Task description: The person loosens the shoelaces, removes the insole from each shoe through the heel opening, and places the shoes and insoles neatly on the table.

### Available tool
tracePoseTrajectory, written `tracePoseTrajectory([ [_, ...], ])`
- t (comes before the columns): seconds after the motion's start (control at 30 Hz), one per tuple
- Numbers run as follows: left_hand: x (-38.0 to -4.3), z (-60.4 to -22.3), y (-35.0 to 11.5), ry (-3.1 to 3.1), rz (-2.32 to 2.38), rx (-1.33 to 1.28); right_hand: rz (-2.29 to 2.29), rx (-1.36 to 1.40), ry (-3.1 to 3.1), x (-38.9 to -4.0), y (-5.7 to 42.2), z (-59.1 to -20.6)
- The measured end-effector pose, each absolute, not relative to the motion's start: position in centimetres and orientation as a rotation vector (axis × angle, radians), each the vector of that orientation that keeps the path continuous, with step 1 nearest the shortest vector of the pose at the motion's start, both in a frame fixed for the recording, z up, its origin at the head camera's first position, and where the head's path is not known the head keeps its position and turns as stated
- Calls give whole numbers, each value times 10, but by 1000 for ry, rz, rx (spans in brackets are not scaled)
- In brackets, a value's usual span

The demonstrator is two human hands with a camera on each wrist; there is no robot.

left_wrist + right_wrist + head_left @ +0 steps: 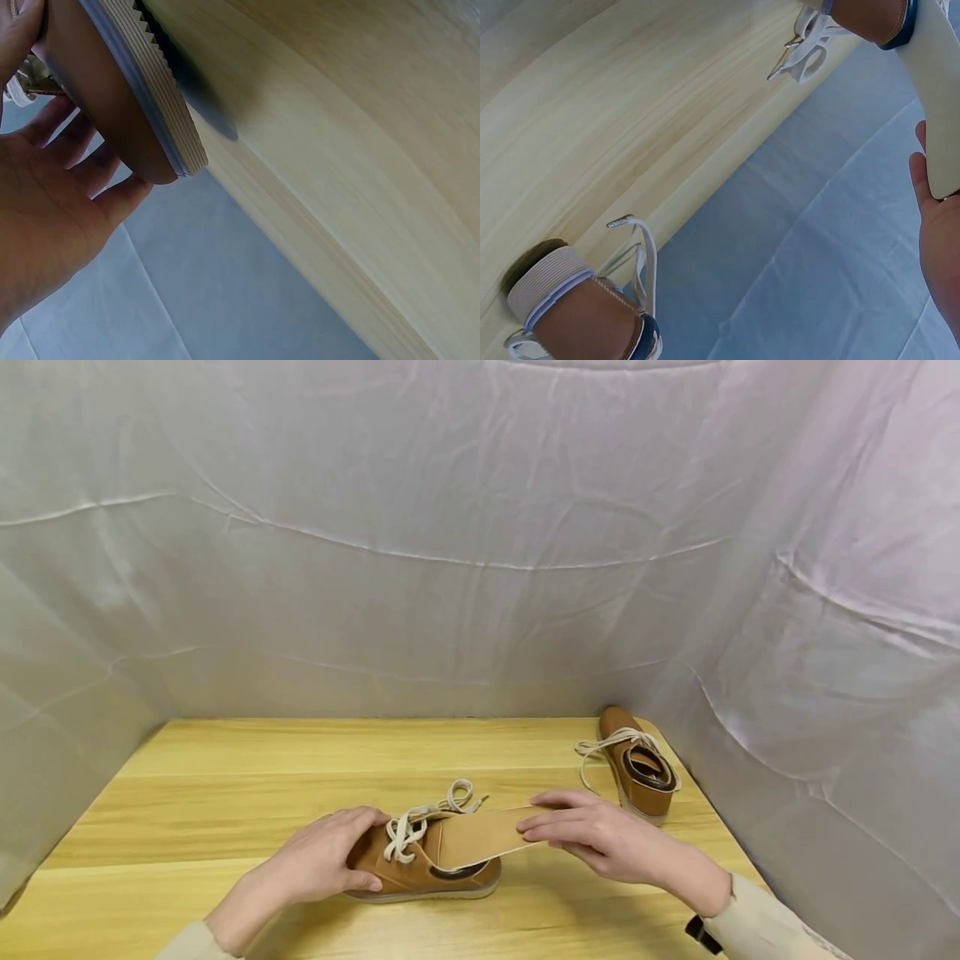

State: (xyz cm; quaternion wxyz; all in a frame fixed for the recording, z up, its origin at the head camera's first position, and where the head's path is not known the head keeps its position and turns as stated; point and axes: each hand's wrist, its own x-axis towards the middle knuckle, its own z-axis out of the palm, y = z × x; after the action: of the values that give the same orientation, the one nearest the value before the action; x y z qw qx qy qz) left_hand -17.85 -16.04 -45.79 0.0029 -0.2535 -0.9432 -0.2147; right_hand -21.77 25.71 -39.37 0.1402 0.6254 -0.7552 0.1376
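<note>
A brown leather shoe point(420, 878) with white laces lies low in the middle of the head view, toe to the left. My left hand point(318, 856) grips its toe end, the thumb along the near side and the fingers over the far side. A tan insole point(480, 837) sticks out of the shoe's opening; its front part is hidden inside. My right hand point(607, 835) holds the outer end of the insole, fingers on top. The insole's pale underside point(941, 105) shows in the right wrist view. The left wrist view has the shoe's ridged sole edge point(161, 97).
A second brown shoe point(618, 722) with loose white laces stands at the back right of the wooden table point(300, 752). Grey fabric walls point(450, 610) enclose the table at the back and on both sides. A dark band point(703, 935) is at the right sleeve's cuff.
</note>
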Motion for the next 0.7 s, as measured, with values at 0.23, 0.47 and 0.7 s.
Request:
tracePoseTrajectory([
  [0.23,-177,-457,-160,-2963,-685,-793,401,1798,-2172,-215,262,-390],
  [0.47,-177,-456,-159,-2973,-685,-785,457,1798,-2161,-213,268,-388],
  [0.7,-177,-456,-159,-2968,-679,-792,477,1784,-2122,-212,272,-387],
])
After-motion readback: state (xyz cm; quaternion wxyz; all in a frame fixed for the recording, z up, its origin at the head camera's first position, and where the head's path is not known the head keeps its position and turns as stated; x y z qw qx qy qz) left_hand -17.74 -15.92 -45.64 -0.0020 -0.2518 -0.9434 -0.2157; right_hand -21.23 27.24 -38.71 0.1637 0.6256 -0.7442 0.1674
